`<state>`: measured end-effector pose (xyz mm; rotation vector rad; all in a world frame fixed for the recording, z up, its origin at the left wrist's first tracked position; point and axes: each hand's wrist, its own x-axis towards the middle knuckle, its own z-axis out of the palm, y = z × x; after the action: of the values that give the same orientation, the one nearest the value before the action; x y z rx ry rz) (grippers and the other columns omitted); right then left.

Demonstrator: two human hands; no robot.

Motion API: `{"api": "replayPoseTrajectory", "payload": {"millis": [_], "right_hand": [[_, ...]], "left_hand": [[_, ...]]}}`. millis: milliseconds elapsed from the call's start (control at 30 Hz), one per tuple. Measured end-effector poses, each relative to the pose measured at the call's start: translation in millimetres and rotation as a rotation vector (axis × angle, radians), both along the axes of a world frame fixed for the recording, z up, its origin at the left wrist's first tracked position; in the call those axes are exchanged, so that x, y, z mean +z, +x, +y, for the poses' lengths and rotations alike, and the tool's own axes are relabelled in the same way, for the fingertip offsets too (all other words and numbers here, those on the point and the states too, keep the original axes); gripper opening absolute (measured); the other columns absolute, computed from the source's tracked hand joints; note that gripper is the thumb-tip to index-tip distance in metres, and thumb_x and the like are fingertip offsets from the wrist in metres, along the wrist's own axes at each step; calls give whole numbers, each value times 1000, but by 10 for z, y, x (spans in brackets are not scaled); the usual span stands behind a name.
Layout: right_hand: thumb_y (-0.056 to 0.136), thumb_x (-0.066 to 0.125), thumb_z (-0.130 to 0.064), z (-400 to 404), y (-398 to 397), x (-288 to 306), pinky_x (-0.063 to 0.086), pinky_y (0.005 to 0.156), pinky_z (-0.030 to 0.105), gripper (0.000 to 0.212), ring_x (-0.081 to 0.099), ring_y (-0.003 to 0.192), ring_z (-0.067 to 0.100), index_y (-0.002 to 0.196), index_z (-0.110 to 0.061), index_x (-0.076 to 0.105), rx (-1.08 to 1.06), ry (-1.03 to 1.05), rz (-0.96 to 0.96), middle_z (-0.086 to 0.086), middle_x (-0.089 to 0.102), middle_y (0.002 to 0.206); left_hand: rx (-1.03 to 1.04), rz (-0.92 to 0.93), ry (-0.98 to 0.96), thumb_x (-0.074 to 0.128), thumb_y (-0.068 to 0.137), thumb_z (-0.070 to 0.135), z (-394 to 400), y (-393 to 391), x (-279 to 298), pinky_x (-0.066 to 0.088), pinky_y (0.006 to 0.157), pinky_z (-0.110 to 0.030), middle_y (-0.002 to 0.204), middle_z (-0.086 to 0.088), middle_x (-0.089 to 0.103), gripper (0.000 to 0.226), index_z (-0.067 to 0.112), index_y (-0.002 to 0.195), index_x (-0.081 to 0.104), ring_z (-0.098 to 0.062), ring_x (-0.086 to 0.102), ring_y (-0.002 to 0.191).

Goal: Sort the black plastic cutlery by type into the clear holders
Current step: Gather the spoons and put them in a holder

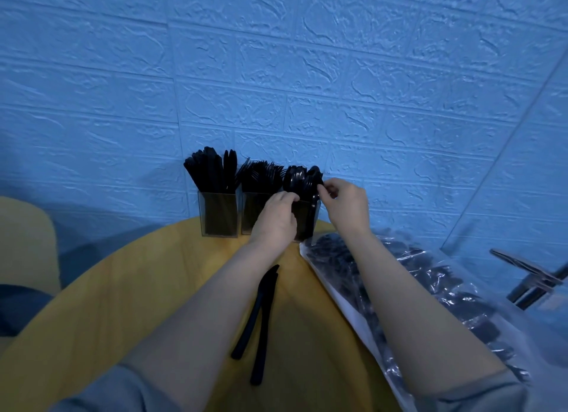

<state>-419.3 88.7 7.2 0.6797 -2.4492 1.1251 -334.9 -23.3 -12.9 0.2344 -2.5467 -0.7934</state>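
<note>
Three clear holders stand in a row against the blue wall. The left holder [218, 215] is full of black knives, the middle holder [252, 210] of black forks, the right holder [305, 221] of black spoons [296, 178]. My left hand [276, 216] reaches in front of the right holder, its fingers curled at the spoon stems. My right hand [345, 202] pinches a spoon at that holder's right edge. Two black knives [259, 316] lie loose on the yellow table [147, 288] between my forearms.
A clear plastic bag [430, 291] with several more black cutlery pieces lies along the table's right side, under my right forearm. A metal stand [534, 276] sits at the far right. A yellow chair back [27, 242] shows at the left.
</note>
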Motion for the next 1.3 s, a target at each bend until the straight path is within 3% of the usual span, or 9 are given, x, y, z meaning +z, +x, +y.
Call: {"api": "replayPoseTrajectory", "payload": {"millis": [200, 300, 400, 533, 633, 800, 933, 1167, 1300], "right_hand": [[97, 50, -22, 71, -23, 127, 33, 51, 31, 32, 38, 48, 15, 74, -2, 61, 15, -30, -6, 10, 56, 58], [98, 49, -22, 107, -39, 164, 47, 58, 37, 28, 58, 62, 26, 87, -4, 67, 33, 3, 45, 16, 65, 71], [97, 52, -19, 128, -13, 244, 44, 67, 33, 23, 58, 71, 26, 95, -6, 71, 33, -84, 123, 11, 58, 80], [94, 55, -15, 179, 15, 465, 50, 75, 39, 21, 65, 77, 30, 83, -5, 70, 21, -288, 169, 0, 58, 72], [92, 56, -14, 197, 33, 551, 53, 77, 41, 17, 67, 79, 28, 88, -9, 71, 25, -409, 206, -4, 60, 74], [94, 54, -10, 248, 34, 572, 47, 69, 13, 17, 68, 76, 20, 97, -7, 70, -3, -428, 223, 3, 61, 87], [94, 55, -9, 192, 4, 462, 46, 70, 12, 18, 66, 77, 21, 99, -5, 71, 26, -328, 234, 5, 63, 88], [92, 60, -16, 82, -69, 12, 44, 84, 42, 20, 50, 99, 31, 105, -5, 72, -15, 59, 283, 13, 62, 103], [93, 59, -26, 120, -13, -38, 36, 93, 37, 33, 45, 111, 30, 121, -10, 64, -93, 259, 188, 10, 52, 122]], "left_hand": [[-15, -14, 25, 45, 97, 4, -8, 25, 52, 32, 103, -25, 137, -10, 47, 36, 7, 132, 48, -21, 43, 127], [-11, -18, 34, 44, 97, 5, -1, 32, 51, 35, 98, -25, 136, -9, 47, 32, 8, 129, 50, -21, 45, 124], [-14, -19, 28, 44, 97, 3, -4, 28, 48, 35, 96, -24, 135, -9, 48, 31, 7, 126, 51, -21, 46, 123], [-34, -19, 24, 41, 95, -2, -26, 25, 45, 35, 97, -23, 138, -9, 46, 38, 8, 131, 49, -21, 44, 126], [-45, -5, 20, 40, 93, -5, -37, 13, 24, 34, 99, -22, 139, -8, 45, 43, 10, 132, 50, -21, 43, 128], [-48, 8, 9, 41, 93, -5, -50, 3, -5, 32, 100, -19, 138, -8, 46, 42, 9, 131, 51, -21, 42, 128], [-43, 2, 13, 41, 92, -5, -50, -7, 0, 34, 100, -22, 139, -7, 45, 43, 10, 131, 51, -21, 42, 128], [-76, 3, 13, 41, 93, -6, -52, 25, -12, 30, 103, -19, 141, -7, 43, 44, 8, 134, 49, -19, 41, 130], [-102, -50, 7, 39, 95, -5, -58, 88, 5, 16, 110, -17, 149, -8, 35, 46, 7, 139, 44, -19, 27, 140]]}}
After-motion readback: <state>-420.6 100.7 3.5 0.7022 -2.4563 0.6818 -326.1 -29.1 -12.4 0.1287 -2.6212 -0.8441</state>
